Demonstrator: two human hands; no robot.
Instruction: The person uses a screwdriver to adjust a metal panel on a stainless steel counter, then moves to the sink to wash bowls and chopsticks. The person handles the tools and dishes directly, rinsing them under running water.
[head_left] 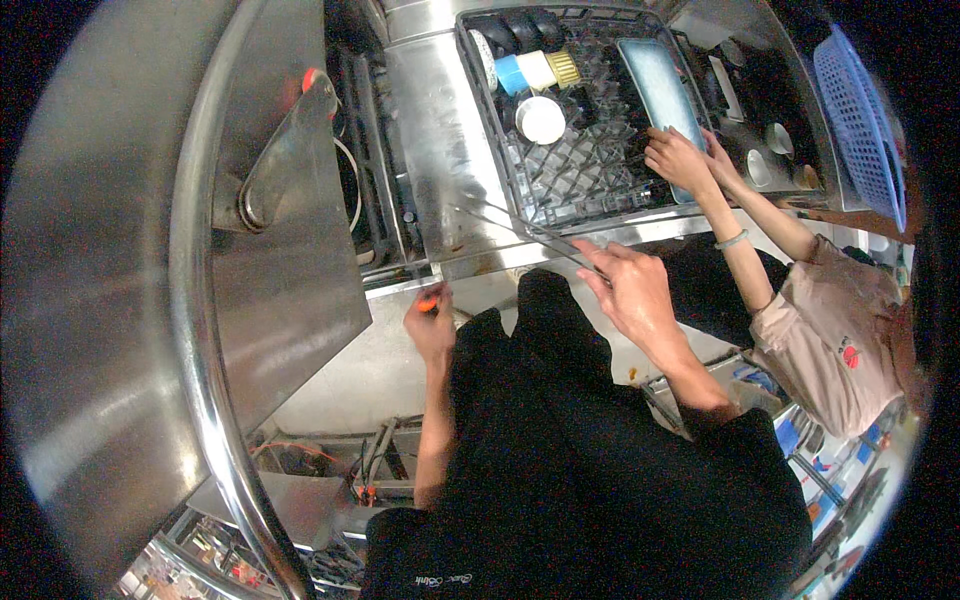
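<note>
My right hand [635, 300] is closed around a pair of long thin metal sticks [540, 233], like chopsticks or slim tongs. They point up and left over the steel counter [450, 170]. My left hand [431, 330] is lower and to the left, near the counter's front edge. Its fingers are curled on a small orange object [429, 303], mostly hidden, so its kind does not show. Beyond my right hand lies a dark dish rack [508, 190]. In it sit a white bowl [541, 121], blue, white and yellow cups [537, 71] and black curved dishes [515, 32].
At right a co-worker's hands [680, 160] touch a pale blue rectangular tray [655, 85] in the rack. A large steel panel with a curved bar handle [190, 250] fills the left side. A blue perforated basket [860, 125] stands at far right, near several small bowls [757, 168].
</note>
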